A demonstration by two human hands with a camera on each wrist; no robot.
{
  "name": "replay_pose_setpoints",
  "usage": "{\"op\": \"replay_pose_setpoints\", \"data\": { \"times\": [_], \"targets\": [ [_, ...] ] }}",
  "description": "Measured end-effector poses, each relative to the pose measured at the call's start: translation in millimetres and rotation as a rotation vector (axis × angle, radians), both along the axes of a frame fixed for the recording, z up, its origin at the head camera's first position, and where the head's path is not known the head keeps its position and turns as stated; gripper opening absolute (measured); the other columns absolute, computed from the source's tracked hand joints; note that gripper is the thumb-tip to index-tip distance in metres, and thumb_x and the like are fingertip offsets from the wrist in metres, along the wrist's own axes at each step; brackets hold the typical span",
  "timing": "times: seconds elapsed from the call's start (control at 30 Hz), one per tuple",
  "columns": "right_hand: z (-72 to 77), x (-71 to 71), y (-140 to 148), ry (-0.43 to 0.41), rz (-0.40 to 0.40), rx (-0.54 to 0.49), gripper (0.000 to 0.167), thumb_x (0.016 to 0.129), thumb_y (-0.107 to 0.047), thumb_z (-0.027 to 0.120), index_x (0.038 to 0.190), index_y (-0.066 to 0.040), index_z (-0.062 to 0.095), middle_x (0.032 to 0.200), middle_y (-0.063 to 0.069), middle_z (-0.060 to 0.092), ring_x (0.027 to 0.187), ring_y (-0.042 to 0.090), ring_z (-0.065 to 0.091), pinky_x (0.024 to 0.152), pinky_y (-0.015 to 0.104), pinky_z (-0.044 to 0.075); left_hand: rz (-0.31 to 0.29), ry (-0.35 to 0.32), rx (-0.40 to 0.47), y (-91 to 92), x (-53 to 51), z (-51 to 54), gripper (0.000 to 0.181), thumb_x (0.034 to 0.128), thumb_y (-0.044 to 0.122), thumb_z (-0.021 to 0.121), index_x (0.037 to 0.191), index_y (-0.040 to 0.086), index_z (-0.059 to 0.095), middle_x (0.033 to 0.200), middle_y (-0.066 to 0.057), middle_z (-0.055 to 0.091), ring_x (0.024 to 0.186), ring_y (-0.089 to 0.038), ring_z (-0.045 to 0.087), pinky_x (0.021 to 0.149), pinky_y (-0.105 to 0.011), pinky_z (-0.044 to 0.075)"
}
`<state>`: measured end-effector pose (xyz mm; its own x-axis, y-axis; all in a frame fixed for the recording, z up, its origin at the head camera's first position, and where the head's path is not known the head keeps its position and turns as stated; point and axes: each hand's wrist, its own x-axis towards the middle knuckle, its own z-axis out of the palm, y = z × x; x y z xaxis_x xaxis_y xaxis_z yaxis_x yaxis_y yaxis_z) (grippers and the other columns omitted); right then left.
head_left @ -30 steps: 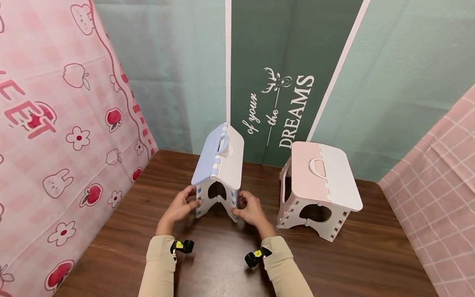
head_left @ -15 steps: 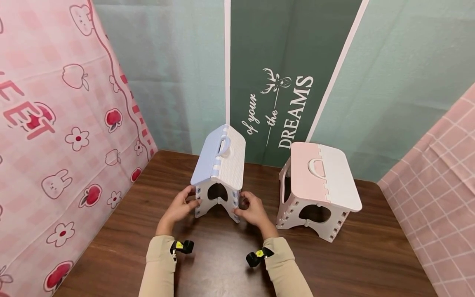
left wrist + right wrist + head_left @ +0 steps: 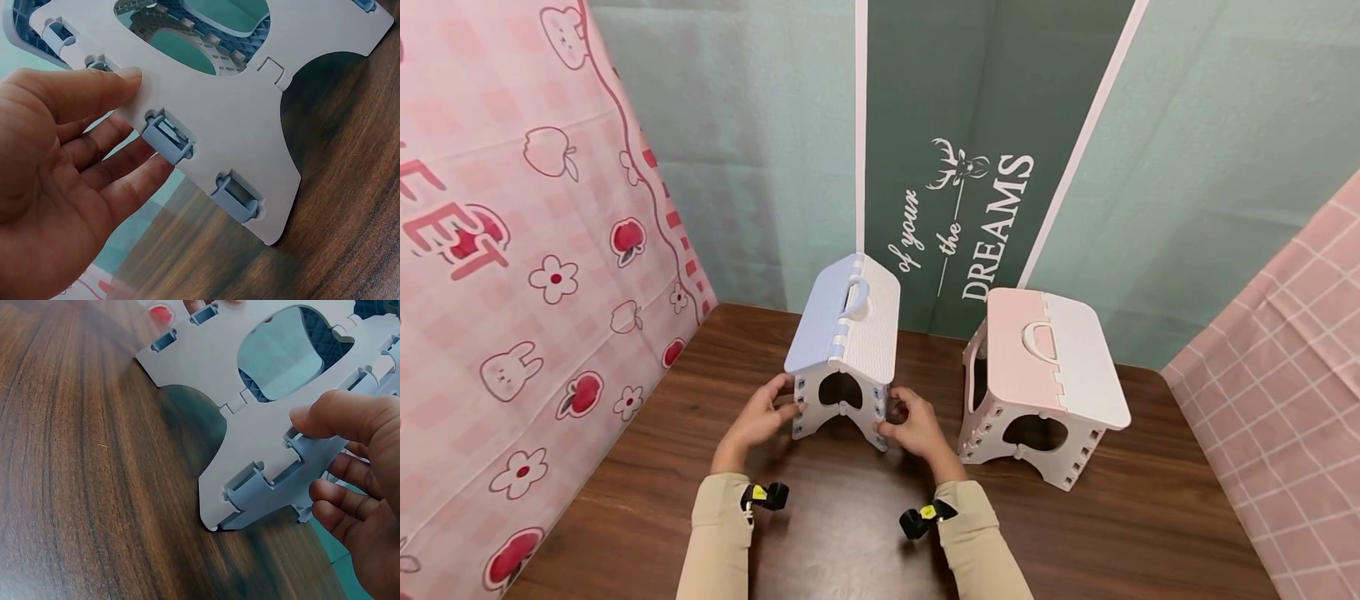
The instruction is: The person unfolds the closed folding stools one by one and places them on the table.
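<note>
A blue-and-white folding stool point(image 3: 872, 321) stands partly unfolded on the table, its two top panels sloping down from a raised ridge like a roof. My left hand point(image 3: 763, 417) grips its left leg, the thumb on the white front panel and the fingers round the outer edge, as the left wrist view shows. On the opposite side my right hand point(image 3: 917, 427) holds the right leg, with the thumb point(image 3: 312, 419) at the front edge and the other fingers behind it. Seen from the right wrist, the stool's foot touches the wood.
A pink-and-white folding stool point(image 3: 1022, 333) stands unfolded to the right, its top nearly flat. Beneath both is a brown wooden table point(image 3: 835, 533). A green curtain point(image 3: 737, 167) hangs behind, with pink cloths at the left point(image 3: 512, 317) and right point(image 3: 1300, 375).
The blue-and-white stool has spread slightly wider, its right leg and white top panel shifting right. My right hand has moved a little right with it. The pink stool stays put.
</note>
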<state>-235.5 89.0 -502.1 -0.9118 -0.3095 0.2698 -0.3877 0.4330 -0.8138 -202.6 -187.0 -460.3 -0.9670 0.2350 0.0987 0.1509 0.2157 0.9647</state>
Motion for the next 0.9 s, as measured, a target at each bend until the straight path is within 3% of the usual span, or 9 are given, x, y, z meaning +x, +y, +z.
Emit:
{"op": "replay_pose_setpoints", "data": {
  "times": [0.2, 0.37, 0.43, 0.53, 0.67, 0.77, 0.9],
  "targets": [
    [-0.6, -0.2, 2.1, -0.027, -0.009, 0.019, 0.045, 0.064, -0.008, 0.08, 0.103, 0.001, 0.06, 0.086, 0.006, 0.057, 0.075, 0.023, 0.057, 0.066, 0.033, 0.048, 0.009, -0.021, 0.004, -5.4, -10.5, -20.9, 0.04, 0.0868, -0.004, 0.059, 0.124, -0.004, 0.046, 0.119, -0.024, 0.05, 0.113, -0.043, 0.048, 0.081, -0.042, 0.049],
    [0.1, 0.3, 3.4, -0.05, -0.014, 0.033, 0.045, 0.066, -0.008, 0.08, 0.104, -0.001, 0.059, 0.087, 0.008, 0.057, 0.077, 0.025, 0.057, 0.067, 0.035, 0.048, 0.008, -0.009, -0.007, -6.4, -11.5, -22.5, 0.042, 0.087, -0.001, 0.06, 0.126, -0.003, 0.045, 0.121, -0.024, 0.049, 0.114, -0.042, 0.048, 0.082, -0.042, 0.049],
    [0.4, 0.6, 4.1, -0.058, -0.014, 0.036, 0.045, 0.066, -0.008, 0.081, 0.104, -0.001, 0.059, 0.087, 0.008, 0.058, 0.077, 0.025, 0.057, 0.067, 0.036, 0.047, 0.003, 0.001, -0.013, -7.2, -11.2, -21.8, 0.043, 0.0872, 0.0, 0.06, 0.127, -0.004, 0.045, 0.122, -0.024, 0.049, 0.114, -0.041, 0.048, 0.083, -0.042, 0.048],
    [0.9, 1.1, 5.6, -0.076, -0.017, 0.039, 0.045, 0.066, -0.009, 0.081, 0.105, -0.002, 0.059, 0.087, 0.009, 0.058, 0.077, 0.025, 0.057, 0.067, 0.035, 0.047, -0.002, 0.003, -0.024, -5.6, -6.4, -10.0, 0.043, 0.0868, -0.002, 0.06, 0.127, -0.007, 0.045, 0.121, -0.026, 0.05, 0.114, -0.042, 0.047, 0.084, -0.044, 0.048],
    [1.7, 0.9, 7.4, -0.09, -0.022, 0.039, 0.046, 0.067, -0.008, 0.081, 0.107, -0.002, 0.059, 0.088, 0.01, 0.059, 0.078, 0.024, 0.057, 0.067, 0.035, 0.047, -0.01, 0.014, -0.036, -4.1, -3.8, -1.7, 0.041, 0.0862, -0.004, 0.06, 0.124, -0.009, 0.046, 0.119, -0.026, 0.051, 0.113, -0.042, 0.048, 0.083, -0.044, 0.048],
    [1.7, 0.5, 7.8, -0.082, -0.021, 0.042, 0.045, 0.067, -0.008, 0.08, 0.106, -0.002, 0.059, 0.087, 0.008, 0.059, 0.077, 0.021, 0.056, 0.067, 0.035, 0.047, -0.01, 0.027, -0.036, -3.4, -3.3, -1.1, 0.04, 0.0862, -0.005, 0.059, 0.123, -0.009, 0.046, 0.118, -0.026, 0.052, 0.112, -0.043, 0.049, 0.082, -0.042, 0.049],
    [1.1, 1.4, 8.2, -0.066, -0.023, 0.051, 0.045, 0.067, -0.009, 0.08, 0.106, -0.001, 0.059, 0.085, 0.007, 0.058, 0.076, 0.021, 0.056, 0.067, 0.034, 0.047, -0.016, 0.024, -0.039, 2.0, 2.6, 8.8, 0.039, 0.0864, -0.008, 0.057, 0.123, -0.011, 0.045, 0.118, -0.029, 0.05, 0.112, -0.047, 0.047, 0.082, -0.043, 0.048]
  ]
}}
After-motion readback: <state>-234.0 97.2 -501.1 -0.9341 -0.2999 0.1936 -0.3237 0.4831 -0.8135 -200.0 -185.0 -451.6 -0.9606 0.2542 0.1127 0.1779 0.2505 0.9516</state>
